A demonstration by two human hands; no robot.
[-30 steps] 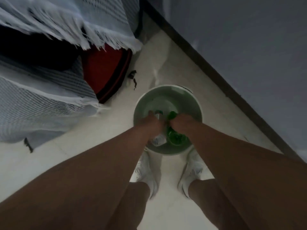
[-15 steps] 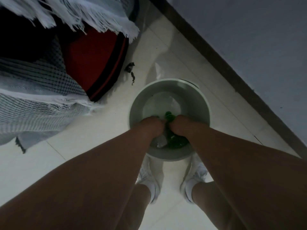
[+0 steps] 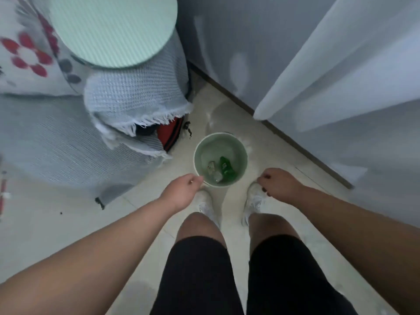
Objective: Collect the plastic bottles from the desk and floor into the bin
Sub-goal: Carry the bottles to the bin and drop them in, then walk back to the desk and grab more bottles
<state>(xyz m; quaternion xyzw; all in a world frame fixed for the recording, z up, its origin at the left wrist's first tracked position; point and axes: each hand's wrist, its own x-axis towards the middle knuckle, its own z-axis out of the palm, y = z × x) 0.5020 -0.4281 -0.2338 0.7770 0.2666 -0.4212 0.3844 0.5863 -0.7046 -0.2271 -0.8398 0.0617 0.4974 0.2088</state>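
Note:
A round pale green bin (image 3: 241, 146) stands on the tiled floor just beyond my feet. Inside it lie a green plastic bottle (image 3: 226, 170) and a clear plastic bottle (image 3: 214, 171), side by side. My left hand (image 3: 181, 192) hovers at the bin's near left rim with its fingers curled and nothing in it. To the right of the bin, above my right shoe, my right hand (image 3: 280, 184) hangs loosely curled, also holding nothing.
A round pale green table top (image 3: 113, 28) covered by a fringed white cloth (image 3: 136, 96) stands at the left, with a red bag (image 3: 170, 135) under it. A wall with a dark skirting (image 3: 306, 153) and a white curtain (image 3: 329, 64) close off the right.
Both hands have come up out of the bin and let go of the bottles, which now lie inside. My head has risen, so the bin looks smaller and further away.

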